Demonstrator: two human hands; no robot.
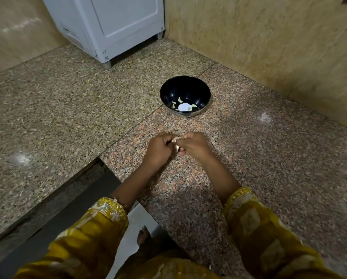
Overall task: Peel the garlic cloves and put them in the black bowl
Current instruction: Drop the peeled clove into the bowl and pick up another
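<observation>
The left hand [158, 149] curls tight round a garlic clove [175, 142], the right hand [194, 147] pinching it from the other side above the granite counter [249, 150]. I'd hold the left steady and strip skin in short pulls. Beyond, the black bowl [207, 95] holds a few peeled cloves [180, 100].

The bowl [199, 91] is glossy black, holding pale cream-green cloves [180, 100] and a white patch, perhaps glare. The counter [249, 148] is speckled granite, pinkish-brown here and greyer at left. The sleeves [259, 228] are mustard yellow with pale leaf prints and gold-embroidered cuffs [112, 206]. The wall [259, 37] is veined beige, the appliance [118, 23] pale grey-white.
</observation>
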